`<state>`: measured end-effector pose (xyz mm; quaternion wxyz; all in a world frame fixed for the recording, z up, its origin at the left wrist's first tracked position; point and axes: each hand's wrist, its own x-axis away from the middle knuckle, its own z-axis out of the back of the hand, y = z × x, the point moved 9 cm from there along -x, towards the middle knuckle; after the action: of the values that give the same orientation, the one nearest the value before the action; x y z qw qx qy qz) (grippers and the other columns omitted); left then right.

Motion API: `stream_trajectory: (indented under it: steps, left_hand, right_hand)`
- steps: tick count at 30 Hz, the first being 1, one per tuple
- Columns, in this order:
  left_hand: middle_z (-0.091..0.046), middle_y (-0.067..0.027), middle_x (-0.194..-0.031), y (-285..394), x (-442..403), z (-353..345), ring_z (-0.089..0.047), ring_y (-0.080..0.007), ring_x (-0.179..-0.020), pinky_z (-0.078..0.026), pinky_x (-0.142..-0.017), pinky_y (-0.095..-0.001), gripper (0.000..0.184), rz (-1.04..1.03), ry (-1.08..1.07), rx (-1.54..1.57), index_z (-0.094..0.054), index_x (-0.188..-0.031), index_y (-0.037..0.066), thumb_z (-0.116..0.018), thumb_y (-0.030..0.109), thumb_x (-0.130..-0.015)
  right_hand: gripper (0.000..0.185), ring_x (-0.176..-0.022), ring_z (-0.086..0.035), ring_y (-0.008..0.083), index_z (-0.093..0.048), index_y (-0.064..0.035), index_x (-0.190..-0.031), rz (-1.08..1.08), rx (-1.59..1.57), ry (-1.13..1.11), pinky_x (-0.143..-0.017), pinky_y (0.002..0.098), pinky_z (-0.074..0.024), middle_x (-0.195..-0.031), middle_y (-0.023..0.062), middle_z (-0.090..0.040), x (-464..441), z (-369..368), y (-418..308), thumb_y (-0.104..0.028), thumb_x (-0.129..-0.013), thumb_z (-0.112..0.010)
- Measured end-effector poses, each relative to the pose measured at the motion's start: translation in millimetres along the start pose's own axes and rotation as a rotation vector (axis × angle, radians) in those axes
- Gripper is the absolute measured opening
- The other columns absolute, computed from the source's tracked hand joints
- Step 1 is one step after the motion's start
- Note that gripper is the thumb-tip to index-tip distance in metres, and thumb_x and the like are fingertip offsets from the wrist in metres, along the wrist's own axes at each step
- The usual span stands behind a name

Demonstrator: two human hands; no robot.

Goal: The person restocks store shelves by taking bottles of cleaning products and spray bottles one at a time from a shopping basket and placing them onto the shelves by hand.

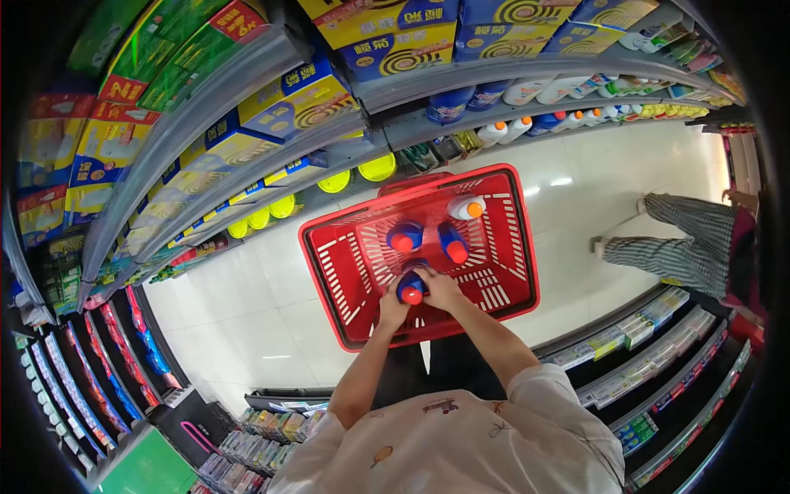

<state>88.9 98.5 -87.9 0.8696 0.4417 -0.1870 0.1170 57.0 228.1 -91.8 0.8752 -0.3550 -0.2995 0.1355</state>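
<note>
Both my hands are inside a red plastic shopping basket (pixel 531 247), closed around a dark blue bottle with a red cap (pixel 411 288). My left hand (pixel 392 306) grips its left side and my right hand (pixel 441 290) its right side. Farther in stand two more blue bottles with red caps, one blue bottle (pixel 406 235) at the middle and another blue bottle (pixel 453 243) to its right, leaning. A white bottle with an orange cap (pixel 467 207) stands at the basket's far right. The held bottle's lower part is hidden.
Shelves with yellow-blue boxes (pixel 288 99) run along the far and left sides. White bottles with orange caps (pixel 494 132) line the bottom shelf. Another person in striped trousers (pixel 683 239) is at the right on the pale tiled floor (pixel 568 214). Low shelves (pixel 650 370) stand at the near right.
</note>
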Motion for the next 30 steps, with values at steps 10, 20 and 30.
stream_trajectory:
  steps: [10,20,30]
  left_hand:
    - [-0.06,-0.0224,-0.115,95,37,51,-0.06,-0.0346,-0.108,-0.048,-0.09,-0.0385,0.054,-0.16,-0.1,-0.052,-0.054,-0.124,0.003,-0.067,-0.002,-0.071]
    - [-0.043,-0.0262,-0.137,299,47,136,-0.056,-0.0365,-0.113,-0.049,-0.091,-0.0377,0.051,-0.67,0.202,-0.167,-0.06,-0.119,0.003,-0.074,0.002,-0.071]
    - [-0.039,-0.0252,-0.139,326,108,135,-0.049,-0.039,-0.121,-0.047,-0.097,-0.0393,0.053,-0.693,-0.133,-0.084,-0.058,-0.122,0.005,-0.07,-0.003,-0.071]
  right_hand:
    - [0.065,-0.094,-0.063,0.0371,-0.049,-0.0092,-0.128,0.249,-0.259,0.129,-0.083,0.0427,-0.0529,-0.12,0.0213,-0.056,44,51,-45,-0.006,-0.066,-0.069]
    - [0.064,-0.084,-0.06,0.0291,-0.052,-0.0053,-0.124,0.557,0.054,0.644,-0.074,0.0354,-0.0529,-0.131,0.0129,-0.051,92,256,-158,0.0,-0.062,-0.065]
    - [0.072,-0.088,-0.06,0.0331,-0.052,-0.0044,-0.126,0.334,-0.085,0.607,-0.077,0.0382,-0.0511,-0.129,0.014,-0.053,188,270,-188,0.002,-0.057,-0.067]
